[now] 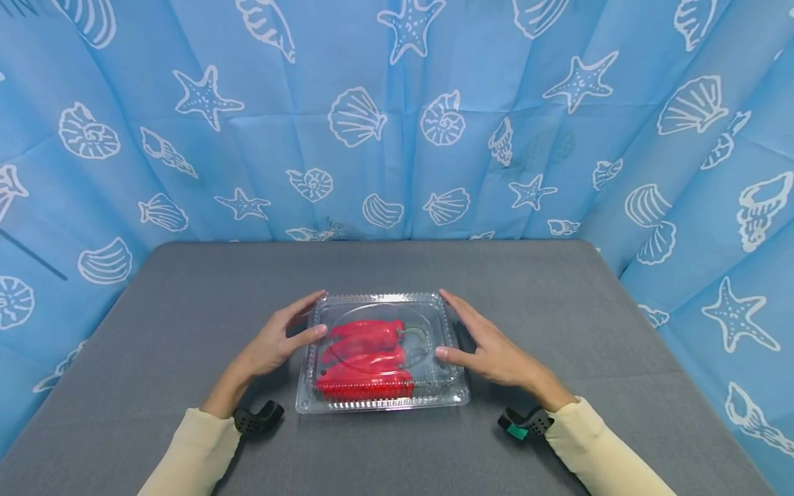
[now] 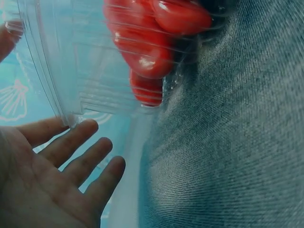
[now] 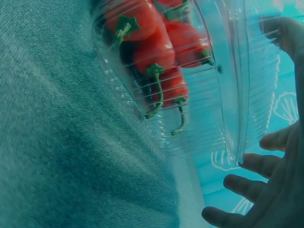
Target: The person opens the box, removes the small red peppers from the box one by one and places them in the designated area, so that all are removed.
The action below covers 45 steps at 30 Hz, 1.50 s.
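Note:
A clear plastic container (image 1: 437, 320) with a ribbed lid sits on the table, its lid on. Inside lie several long red peppers (image 1: 366, 362) with green stems, grouped toward the left. My left hand (image 1: 273, 344) is at the container's left side, thumb at the lid and fingers reaching to the far corner. In the left wrist view its fingers (image 2: 78, 135) are spread and nearly straight by the container's edge. My right hand (image 1: 493, 348) mirrors this on the right side. Its fingers (image 3: 247, 187) spread straight in the right wrist view, near the container's corner.
A grey cloth-covered table (image 1: 211, 296) spreads out around the container. Behind it and along both sides hangs a blue curtain (image 1: 366, 62) with white shells and starfish. Each wrist wears a black band (image 1: 257, 418).

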Available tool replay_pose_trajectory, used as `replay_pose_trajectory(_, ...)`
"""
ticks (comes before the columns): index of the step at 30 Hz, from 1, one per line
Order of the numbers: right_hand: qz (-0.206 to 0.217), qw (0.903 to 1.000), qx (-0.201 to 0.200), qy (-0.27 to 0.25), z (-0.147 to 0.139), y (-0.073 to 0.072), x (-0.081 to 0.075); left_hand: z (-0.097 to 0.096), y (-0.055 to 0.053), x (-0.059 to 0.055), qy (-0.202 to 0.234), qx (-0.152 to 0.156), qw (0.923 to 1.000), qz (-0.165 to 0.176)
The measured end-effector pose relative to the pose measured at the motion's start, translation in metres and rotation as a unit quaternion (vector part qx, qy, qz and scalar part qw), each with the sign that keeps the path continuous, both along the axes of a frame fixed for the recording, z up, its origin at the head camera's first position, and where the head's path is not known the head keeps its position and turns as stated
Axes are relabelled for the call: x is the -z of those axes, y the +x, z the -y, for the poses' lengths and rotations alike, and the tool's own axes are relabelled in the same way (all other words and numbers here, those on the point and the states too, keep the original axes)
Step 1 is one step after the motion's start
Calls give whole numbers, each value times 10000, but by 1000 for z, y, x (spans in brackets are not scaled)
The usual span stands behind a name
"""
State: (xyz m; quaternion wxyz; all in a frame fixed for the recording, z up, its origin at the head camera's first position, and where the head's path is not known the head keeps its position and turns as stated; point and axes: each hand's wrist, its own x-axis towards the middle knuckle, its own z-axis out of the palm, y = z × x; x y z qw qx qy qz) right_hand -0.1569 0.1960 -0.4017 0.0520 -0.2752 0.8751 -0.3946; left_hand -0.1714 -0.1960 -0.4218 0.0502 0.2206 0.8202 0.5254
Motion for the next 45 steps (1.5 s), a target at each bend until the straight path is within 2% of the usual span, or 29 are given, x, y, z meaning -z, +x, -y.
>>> replay_pose_trajectory(7, 90, 9998, 120, -149, 3, 1, 3, -3, -1, 0, 175, -87, 9998, -20)
replay_pose_trajectory(12, 133, 9993, 244, -264, 6, 0, 6, -8, -2, 0, 252, -327, 9991, -21)
replay_pose_trajectory(19, -305, 9982, 354, -373, 10, -1, 12, -14, 0, -2, 182, -864, 9961, -3)
replay_pose_trajectory(23, -498, 9971, 404, -410, 12, -1, 16, -16, 1, -2, 226, -985, 9949, 23)
replay_pose_trajectory(26, -555, 9965, 449, -435, 13, -2, 18, -16, 0, -1, 514, -969, 9939, 145)
replay_pose_trajectory(29, -609, 9960, 473, -456, 14, -2, 20, -16, -1, 2, 1020, -879, 9901, 405)
replay_pose_trajectory(33, -636, 9956, 477, -498, 14, -2, 21, -15, -3, 6, 1683, -665, 9803, 792)
replay_pose_trajectory(37, -623, 9956, 468, -527, 14, -2, 22, -13, -4, 10, 2141, -476, 9702, 1029)
replay_pose_trajectory(42, -598, 9956, 463, -549, 15, -2, 22, -10, -6, 16, 2565, -326, 9576, 1272)
replay_pose_trajectory(45, -596, 9955, 485, -554, 15, -1, 23, -8, -6, 18, 2630, -298, 9549, 1348)
